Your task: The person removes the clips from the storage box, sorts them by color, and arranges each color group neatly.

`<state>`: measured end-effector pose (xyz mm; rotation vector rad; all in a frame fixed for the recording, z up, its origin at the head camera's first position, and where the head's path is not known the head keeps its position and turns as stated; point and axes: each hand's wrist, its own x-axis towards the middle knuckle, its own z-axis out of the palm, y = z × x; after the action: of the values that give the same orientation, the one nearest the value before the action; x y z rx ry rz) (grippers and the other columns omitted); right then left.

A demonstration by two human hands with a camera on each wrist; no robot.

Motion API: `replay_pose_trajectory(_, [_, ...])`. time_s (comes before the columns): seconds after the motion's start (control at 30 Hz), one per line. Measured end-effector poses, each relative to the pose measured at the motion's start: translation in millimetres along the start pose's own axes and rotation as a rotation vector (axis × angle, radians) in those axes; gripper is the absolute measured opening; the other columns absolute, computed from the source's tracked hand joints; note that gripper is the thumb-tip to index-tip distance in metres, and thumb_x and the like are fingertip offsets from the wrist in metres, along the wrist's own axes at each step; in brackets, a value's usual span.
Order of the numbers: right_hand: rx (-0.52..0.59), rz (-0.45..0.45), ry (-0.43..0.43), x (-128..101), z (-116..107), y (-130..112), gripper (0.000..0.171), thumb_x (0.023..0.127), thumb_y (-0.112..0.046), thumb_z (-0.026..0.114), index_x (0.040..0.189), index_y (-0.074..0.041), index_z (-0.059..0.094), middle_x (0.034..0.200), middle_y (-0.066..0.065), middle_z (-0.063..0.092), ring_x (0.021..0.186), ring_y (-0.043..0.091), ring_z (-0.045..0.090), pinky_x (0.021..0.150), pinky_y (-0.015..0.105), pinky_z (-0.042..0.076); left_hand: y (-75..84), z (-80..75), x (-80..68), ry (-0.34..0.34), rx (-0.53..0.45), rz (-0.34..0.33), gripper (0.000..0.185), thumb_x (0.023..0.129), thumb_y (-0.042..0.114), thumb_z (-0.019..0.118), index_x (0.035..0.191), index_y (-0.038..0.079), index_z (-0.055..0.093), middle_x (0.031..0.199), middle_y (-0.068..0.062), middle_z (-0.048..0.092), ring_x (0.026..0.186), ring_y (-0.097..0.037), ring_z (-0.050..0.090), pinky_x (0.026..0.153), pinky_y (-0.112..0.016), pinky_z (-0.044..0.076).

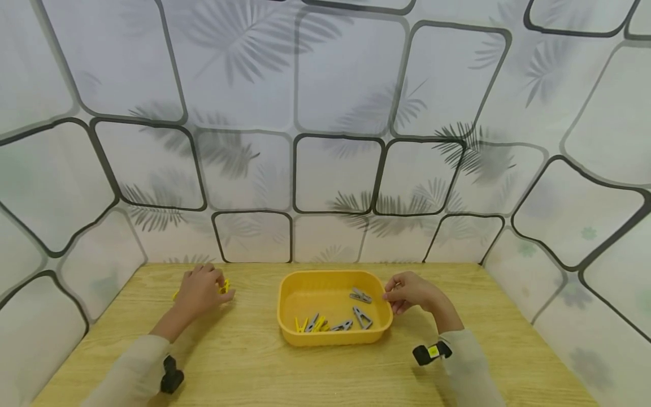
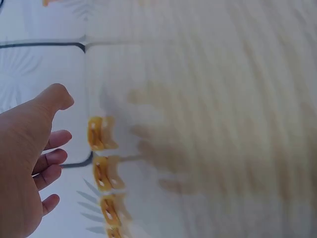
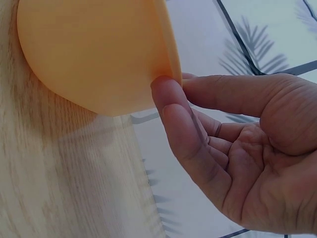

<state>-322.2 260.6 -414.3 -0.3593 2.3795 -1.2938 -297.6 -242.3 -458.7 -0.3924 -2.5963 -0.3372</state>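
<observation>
My left hand hovers at the table's left side, fingers spread and holding nothing. Beyond its fingertips, a row of several yellow clothespins shows in the left wrist view; in the head view the hand covers most of them. A yellow plastic basket stands near the middle of the table. Its right rim is pinched between the thumb and fingers of my right hand. Inside the basket lie several grey clothespins and a few yellow clothespins, mostly along the near wall.
The wooden table ends at a patterned cloth wall, which also rises on the left and right. A black strap with a small camera sits on each forearm.
</observation>
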Motion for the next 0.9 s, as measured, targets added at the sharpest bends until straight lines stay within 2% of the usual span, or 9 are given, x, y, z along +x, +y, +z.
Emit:
replay_pose_trajectory(0.1, [0.000, -0.001, 0.000, 1, -1, -1, 0.020, 0.096, -0.012, 0.068, 0.105, 0.005, 0.061, 0.073, 0.004, 0.066, 0.061, 0.012, 0.066, 0.063, 0.032, 0.060, 9.6, -0.9, 9.2, 0.068, -0.037, 0.100, 0.025, 0.077, 0.024, 0.085, 0.081, 0.009, 0.066, 0.081, -0.005, 0.058, 0.073, -0.022, 0.049, 0.066, -0.045, 0.046])
replay_pose_trajectory(0.23, [0.003, -0.005, -0.001, 1, -1, 0, 0.020, 0.096, -0.013, 0.068, 0.105, 0.004, 0.061, 0.073, 0.004, 0.067, 0.062, 0.013, 0.066, 0.063, 0.031, 0.060, 27.9, 0.7, 21.1, 0.153, -0.100, 0.219, 0.023, 0.075, 0.018, 0.086, 0.084, 0.011, 0.066, 0.078, -0.001, 0.057, 0.070, -0.016, 0.047, 0.063, -0.033, 0.041])
replay_pose_trajectory(0.3, [0.003, -0.006, -0.002, 1, -1, 0, 0.020, 0.096, -0.012, 0.068, 0.105, 0.004, 0.061, 0.073, 0.004, 0.067, 0.061, 0.013, 0.066, 0.063, 0.032, 0.060, 38.9, 1.8, 26.4, 0.170, -0.129, 0.261, 0.023, 0.074, 0.017, 0.087, 0.085, 0.012, 0.067, 0.078, 0.001, 0.057, 0.071, -0.015, 0.048, 0.063, -0.031, 0.041])
replay_pose_trajectory(0.4, [-0.005, -0.009, 0.003, -1, -1, 0, 0.019, 0.097, -0.012, 0.068, 0.104, 0.004, 0.061, 0.073, 0.004, 0.067, 0.061, 0.013, 0.066, 0.065, 0.035, 0.061, 56.5, 3.4, 33.3, 0.148, -0.169, 0.305, 0.025, 0.074, 0.016, 0.088, 0.089, 0.013, 0.068, 0.079, 0.002, 0.058, 0.073, -0.014, 0.050, 0.065, -0.031, 0.044])
replay_pose_trajectory(0.57, [-0.005, -0.010, 0.007, -2, 1, 1, 0.019, 0.097, -0.012, 0.068, 0.103, 0.004, 0.061, 0.073, 0.004, 0.066, 0.061, 0.013, 0.066, 0.066, 0.037, 0.061, 83.7, 1.2, 40.5, 0.023, -0.216, 0.357, 0.026, 0.077, 0.017, 0.089, 0.094, 0.011, 0.071, 0.085, -0.002, 0.062, 0.078, -0.018, 0.055, 0.069, -0.032, 0.047])
replay_pose_trajectory(0.7, [0.000, -0.016, 0.000, -3, 2, 0, 0.020, 0.096, -0.012, 0.068, 0.104, 0.004, 0.061, 0.073, 0.004, 0.067, 0.061, 0.012, 0.066, 0.065, 0.035, 0.061, 102.4, -3.2, 46.4, -0.134, -0.248, 0.382, 0.022, 0.080, 0.018, 0.086, 0.098, 0.012, 0.074, 0.089, -0.003, 0.065, 0.081, -0.017, 0.054, 0.072, -0.032, 0.046])
replay_pose_trajectory(0.83, [0.002, -0.021, -0.006, -3, 1, -1, 0.020, 0.096, -0.013, 0.068, 0.104, 0.004, 0.061, 0.073, 0.004, 0.067, 0.061, 0.012, 0.066, 0.064, 0.034, 0.061, 116.5, -6.2, 53.6, -0.296, -0.226, 0.443, 0.021, 0.081, 0.018, 0.086, 0.100, 0.015, 0.077, 0.089, -0.001, 0.064, 0.082, -0.013, 0.050, 0.073, -0.032, 0.042])
replay_pose_trajectory(0.9, [-0.001, -0.029, -0.010, -3, 1, -1, 0.020, 0.097, -0.013, 0.068, 0.104, 0.004, 0.061, 0.073, 0.004, 0.068, 0.061, 0.012, 0.066, 0.064, 0.033, 0.061, 122.5, -5.9, 56.9, -0.356, -0.202, 0.478, 0.022, 0.080, 0.017, 0.087, 0.100, 0.016, 0.078, 0.090, -0.001, 0.064, 0.083, -0.013, 0.050, 0.075, -0.032, 0.042])
